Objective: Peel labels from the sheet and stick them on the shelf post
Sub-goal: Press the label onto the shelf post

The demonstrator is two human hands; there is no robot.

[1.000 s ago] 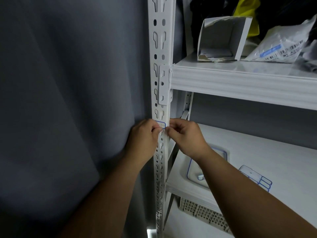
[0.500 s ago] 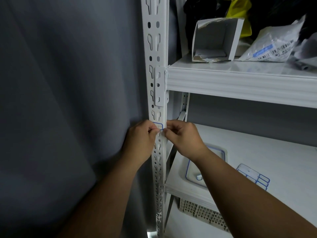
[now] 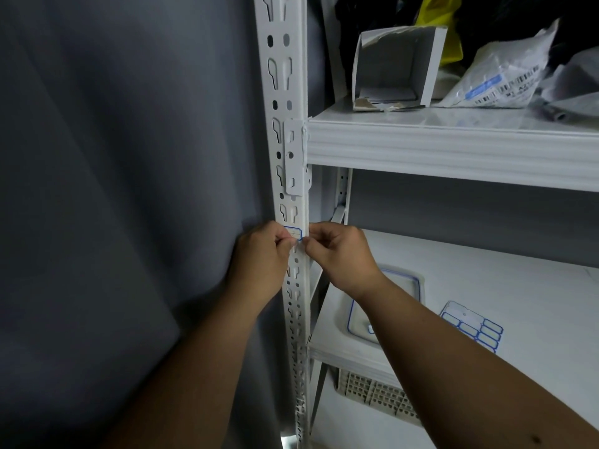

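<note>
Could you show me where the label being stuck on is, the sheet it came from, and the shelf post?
label (image 3: pixel 294 233), head view, its blue-edged face between the fingertips.
label sheet (image 3: pixel 471 327), head view, the middle of the sheet.
shelf post (image 3: pixel 281 92), head view, the slotted front face.

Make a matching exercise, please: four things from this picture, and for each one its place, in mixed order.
Things:
1. label
2. label sheet
3. torn box
4. slotted basket

Places:
A. upper shelf
B. under the lower shelf
C. on the shelf post, between both hands
D. flat on the lower shelf

Pairs: 1-C, 2-D, 3-A, 4-B
</note>
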